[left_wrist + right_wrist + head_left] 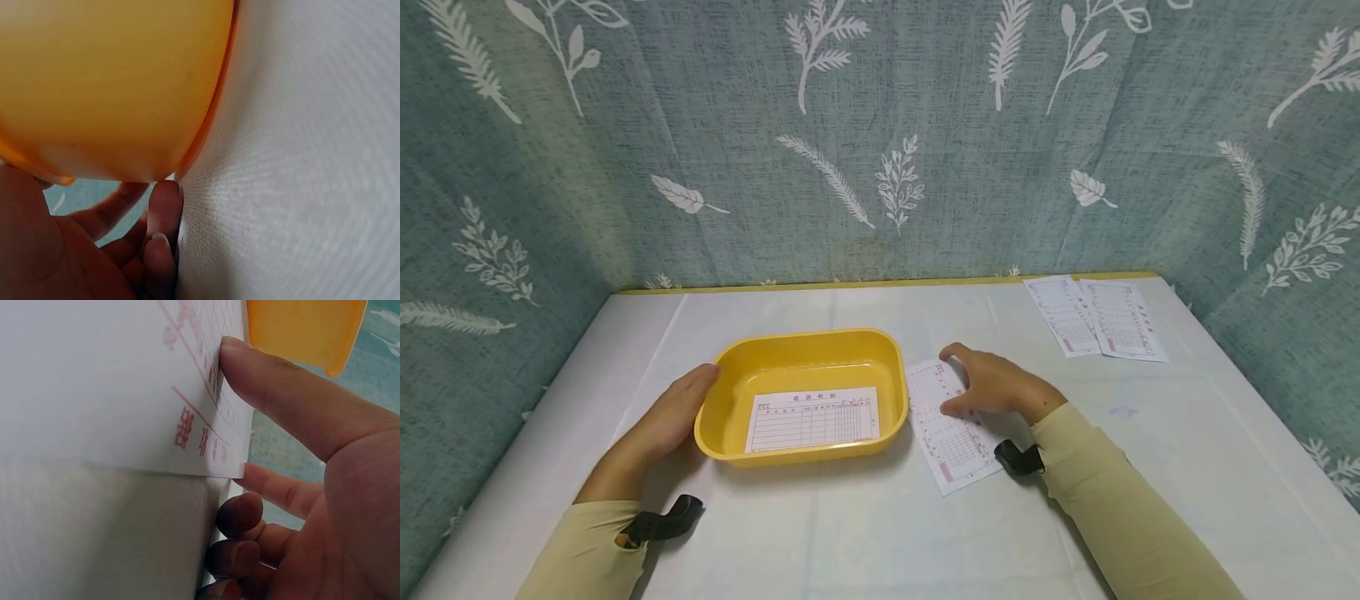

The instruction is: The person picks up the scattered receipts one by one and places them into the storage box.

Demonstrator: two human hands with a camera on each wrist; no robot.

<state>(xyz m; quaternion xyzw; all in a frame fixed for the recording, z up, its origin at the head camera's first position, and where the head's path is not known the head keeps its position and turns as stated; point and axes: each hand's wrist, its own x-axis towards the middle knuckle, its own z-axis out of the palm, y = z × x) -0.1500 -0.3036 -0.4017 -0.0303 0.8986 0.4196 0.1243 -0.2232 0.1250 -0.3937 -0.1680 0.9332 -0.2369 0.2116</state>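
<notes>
A yellow basin (pixel 801 457) stands left of centre with a printed form (pixel 812 419) lying flat inside. At its left end my left hand (pixel 673 412) grips the rim and wall; the left wrist view shows the fingers (pixel 165 209) low against the basin's side (pixel 119 81), close to the table. Right of the basin lies another printed slip (pixel 951 446), its upper left edge by the rim. My right hand (pixel 1000 385) is over this slip, thumb and forefinger spread apart, and in the right wrist view the thumb (pixel 275 375) touches the paper (pixel 125 381).
Two more printed slips, one on the left (pixel 1063 315) and one on the right (pixel 1122 321), lie partly overlapping at the back right of the white table (pixel 865 533). A green leaf-patterned cloth (pixel 715 117) hangs behind and beside the table.
</notes>
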